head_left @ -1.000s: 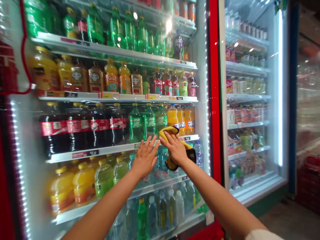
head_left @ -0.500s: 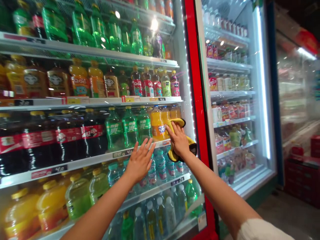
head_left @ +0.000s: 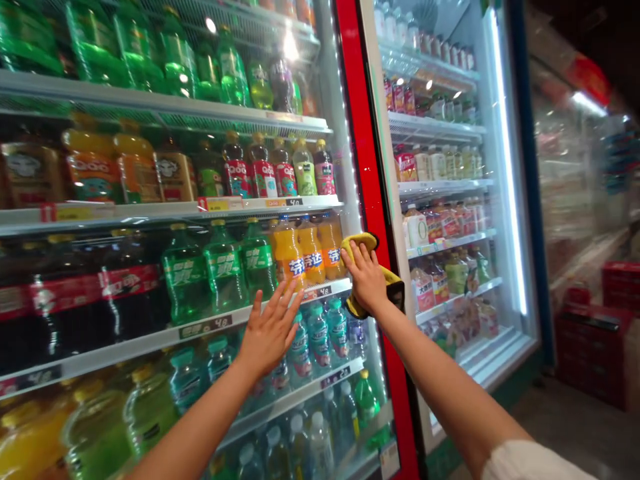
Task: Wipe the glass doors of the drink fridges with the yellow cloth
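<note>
My left hand (head_left: 270, 325) lies with fingers spread against the glass door (head_left: 330, 347) of a drinks fridge, in front of a shelf edge below green bottles (head_left: 225, 267). It holds nothing. My right hand (head_left: 367, 280) presses a yellow cloth (head_left: 361, 241) with dark edging flat to the door's right side, over the glass edge and the red frame (head_left: 363, 120). Part of the cloth is hidden under the palm and fingers. Orange soda bottles (head_left: 311, 257) stand behind the glass, just left of the cloth.
Shelves inside hold several rows of bottles, among them dark cola bottles (head_left: 135, 280) and teal-capped bottles (head_left: 317, 333). To the right stands a second lit fridge (head_left: 440, 183). Red boxes (head_left: 593, 353) are stacked on the floor at the far right.
My right hand has slid the cloth rightward, from the glass onto the red frame. My left hand stays spread at the glass. The view has shifted, and the shelves appear further left.
</note>
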`<state>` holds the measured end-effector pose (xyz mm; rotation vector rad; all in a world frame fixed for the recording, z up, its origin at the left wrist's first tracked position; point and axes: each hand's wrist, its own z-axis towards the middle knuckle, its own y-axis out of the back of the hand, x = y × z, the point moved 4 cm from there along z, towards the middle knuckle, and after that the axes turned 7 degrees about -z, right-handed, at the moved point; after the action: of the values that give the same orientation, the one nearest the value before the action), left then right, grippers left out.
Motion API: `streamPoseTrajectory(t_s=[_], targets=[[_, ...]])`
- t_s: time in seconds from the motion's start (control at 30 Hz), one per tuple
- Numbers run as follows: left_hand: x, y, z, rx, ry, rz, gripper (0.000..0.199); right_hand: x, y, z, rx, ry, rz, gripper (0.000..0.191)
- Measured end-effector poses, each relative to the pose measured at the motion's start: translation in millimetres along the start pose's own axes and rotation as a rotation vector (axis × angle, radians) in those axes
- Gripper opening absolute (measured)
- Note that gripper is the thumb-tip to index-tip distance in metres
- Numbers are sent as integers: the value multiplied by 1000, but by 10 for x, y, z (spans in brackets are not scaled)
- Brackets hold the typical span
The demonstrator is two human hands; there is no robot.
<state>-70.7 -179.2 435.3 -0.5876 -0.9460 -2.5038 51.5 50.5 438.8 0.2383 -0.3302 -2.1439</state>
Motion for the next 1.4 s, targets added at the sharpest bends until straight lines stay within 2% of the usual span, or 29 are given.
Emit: streamPoseTrajectory(t_s=[0.07, 0.13, 0.23, 0.3, 0.37, 0.47, 0.53, 0.6, 0.7, 0.77, 0.83, 0.93, 1.0, 1.07, 1.17, 1.23, 1.3, 1.4], targets=[[-46, -27, 104, -6, 6, -5, 88, -191, 9, 46, -15, -33, -3, 68], [-76, -52, 153, -13, 13, -2, 87, -299, -51, -114, -45, -103, 19, 75], [-84, -73, 141, -29, 20, 10, 83, -295, -198, -493, -94, -212, 66, 89], [-68, -70, 119, -31, 6, 13, 82, -267, -257, -561, -104, -278, 83, 92], [-40, -54, 111, -24, -17, 13, 82, -285, -247, -371, -105, -329, 96, 88], [1, -20, 121, -9, -51, 18, 81, -388, -163, 137, -146, -366, 124, 78], [16, -8, 128, 1, -64, 23, 80, -433, -140, 311, -186, -365, 131, 74], [19, -11, 127, 8, -68, 28, 80, -426, -173, 207, -212, -368, 122, 72], [22, -26, 115, 9, -63, 34, 80, -377, -263, -229, -220, -385, 101, 71], [28, -33, 105, 9, -70, 48, 80, -374, -283, -357, -206, -372, 105, 69], [34, -36, 98, 17, -85, 72, 78, -405, -242, -175, -184, -354, 137, 65], [38, -30, 97, 44, -99, 104, 75, -431, -93, 463, -168, -373, 201, 60], [36, -14, 96, 59, -100, 115, 74, -371, 4, 782, -168, -365, 216, 60], [41, 16, 84, 66, -108, 120, 73, -266, 61, 812, -154, -280, 213, 61], [108, 91, 35, 67, -104, 128, 71, -162, 60, 442, -85, -26, 197, 62], [196, 151, -7, 57, -73, 132, 72, -177, 42, 235, -51, 70, 178, 61], [270, 197, -41, 48, -58, 133, 74, -194, 47, 277, -61, 21, 159, 61], [296, 219, -60, 54, -68, 138, 76, 2, 122, 694, -119, -145, 185, 62]])
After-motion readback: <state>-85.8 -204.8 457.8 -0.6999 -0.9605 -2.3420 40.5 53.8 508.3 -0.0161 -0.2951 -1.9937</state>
